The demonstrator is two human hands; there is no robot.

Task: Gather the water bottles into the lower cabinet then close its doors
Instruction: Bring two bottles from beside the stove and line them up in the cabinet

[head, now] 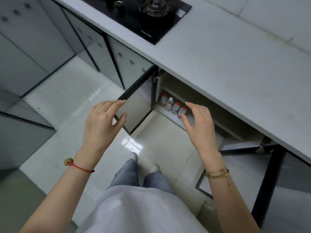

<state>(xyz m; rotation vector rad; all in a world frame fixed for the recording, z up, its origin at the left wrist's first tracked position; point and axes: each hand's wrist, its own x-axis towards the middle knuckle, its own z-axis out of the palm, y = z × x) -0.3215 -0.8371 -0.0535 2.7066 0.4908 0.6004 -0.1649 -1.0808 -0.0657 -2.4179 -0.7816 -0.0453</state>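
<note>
Four water bottles (173,105) stand in a row inside the lower cabinet (198,105), just beyond the right grip (199,122). The left grip (102,122) sits before the left door (134,105) (swung open). Right door (262,179) open beside the right forearm; the table (218,52) overhangs above.

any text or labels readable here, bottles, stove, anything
Nothing can be read with certainty.
Brand mark on the front edge of the black cooktop: pale lettering, too blurred to read.
Red and white labels on the four water bottles in the lower cabinet: too small and blurred to read.
Pale sticker at the cooktop's right corner: no legible print.
</note>
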